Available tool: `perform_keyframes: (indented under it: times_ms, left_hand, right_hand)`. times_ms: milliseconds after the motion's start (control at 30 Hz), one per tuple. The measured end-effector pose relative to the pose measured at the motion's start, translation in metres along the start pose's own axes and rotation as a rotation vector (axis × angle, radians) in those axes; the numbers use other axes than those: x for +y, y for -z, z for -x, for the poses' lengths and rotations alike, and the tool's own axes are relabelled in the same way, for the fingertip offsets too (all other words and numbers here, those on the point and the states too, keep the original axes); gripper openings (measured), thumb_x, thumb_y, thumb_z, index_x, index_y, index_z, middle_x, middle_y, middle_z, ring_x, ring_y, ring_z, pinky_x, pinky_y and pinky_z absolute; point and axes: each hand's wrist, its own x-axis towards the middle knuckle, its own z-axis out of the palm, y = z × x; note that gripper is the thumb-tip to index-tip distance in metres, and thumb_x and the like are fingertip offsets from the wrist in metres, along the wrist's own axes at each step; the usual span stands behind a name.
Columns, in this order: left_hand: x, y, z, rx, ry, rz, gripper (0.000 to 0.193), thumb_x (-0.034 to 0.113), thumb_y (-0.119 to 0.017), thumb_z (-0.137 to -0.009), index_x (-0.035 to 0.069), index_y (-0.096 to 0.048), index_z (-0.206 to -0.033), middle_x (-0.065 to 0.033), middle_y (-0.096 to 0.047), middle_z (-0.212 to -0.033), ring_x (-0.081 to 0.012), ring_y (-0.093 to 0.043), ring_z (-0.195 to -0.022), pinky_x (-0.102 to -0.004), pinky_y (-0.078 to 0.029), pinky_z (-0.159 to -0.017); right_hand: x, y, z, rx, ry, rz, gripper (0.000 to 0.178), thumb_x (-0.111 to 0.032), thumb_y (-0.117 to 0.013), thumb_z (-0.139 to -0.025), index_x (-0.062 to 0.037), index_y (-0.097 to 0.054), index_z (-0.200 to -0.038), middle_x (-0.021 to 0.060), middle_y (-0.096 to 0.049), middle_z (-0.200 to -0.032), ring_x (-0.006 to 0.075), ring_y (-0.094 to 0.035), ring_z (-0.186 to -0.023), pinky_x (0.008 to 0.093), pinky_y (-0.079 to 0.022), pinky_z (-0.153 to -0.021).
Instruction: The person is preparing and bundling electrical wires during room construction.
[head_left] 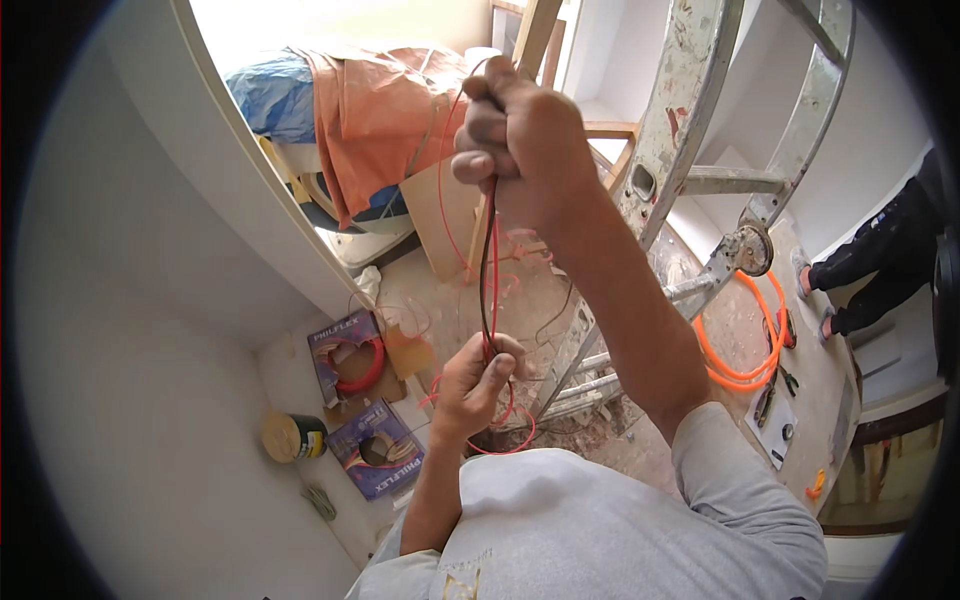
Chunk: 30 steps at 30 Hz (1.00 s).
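Observation:
Red and black electrical wires (489, 265) run stretched between my two hands. High in front of me, my right hand (515, 135) is closed in a fist around their upper part. Lower down, near my chest, my left hand (478, 385) pinches the same wires between thumb and fingers. A thin red strand loops out to the left of my right fist and hangs down. Below my left hand, more red wire (505, 450) curls in a loose loop.
A paint-spattered aluminium ladder (690, 110) stands at the right, by an orange flexible conduit coil (745, 385) and hand tools. Wire boxes (378, 450) and a wire spool (292, 438) sit at left. Covered goods (370, 120) lie ahead. Another person's legs (870, 260) show far right.

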Motion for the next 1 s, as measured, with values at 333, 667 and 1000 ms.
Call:
perform_keyframes:
  times_ms: [333,667,1000]
  left_hand:
    - [-0.019,0.021,0.020,0.511,0.049,0.069,0.052,0.025,-0.070,-0.089,0.006,-0.046,-0.131,-0.0062,-0.056,-0.112,-0.0162,-0.058,-0.101,-0.0296,-0.046,-0.087]
    - [-0.027,0.029,0.008,0.717,0.197,0.902,0.042,-0.002,-0.058,-0.090,0.007,-0.044,-0.129,-0.0075,-0.064,-0.098,-0.0230,-0.062,-0.103,-0.0363,-0.052,-0.088]
    - [-0.056,0.067,0.086,0.293,-0.350,-1.082,0.035,-0.012,-0.050,-0.076,0.001,-0.057,-0.108,-0.0122,-0.061,-0.079,-0.0280,-0.058,-0.069,-0.0380,-0.048,-0.064]
  right_hand:
    - [0.008,0.007,-0.004,0.004,0.158,0.050,0.037,-0.032,-0.037,-0.104,0.0026,-0.049,-0.100,-0.0043,-0.031,-0.056,0.0074,-0.026,-0.044,0.0273,-0.033,-0.043]
    - [0.026,0.021,0.001,0.093,0.042,-0.012,0.035,-0.039,-0.039,-0.104,-0.0093,-0.049,-0.089,-0.0068,-0.025,-0.054,0.0062,-0.023,-0.041,0.0242,-0.030,-0.043]
    - [0.010,0.051,-0.004,0.093,-0.078,-0.104,0.029,-0.034,-0.043,-0.103,-0.0095,-0.049,-0.088,-0.0080,-0.023,-0.052,0.0044,-0.022,-0.041,0.0215,-0.027,-0.039]
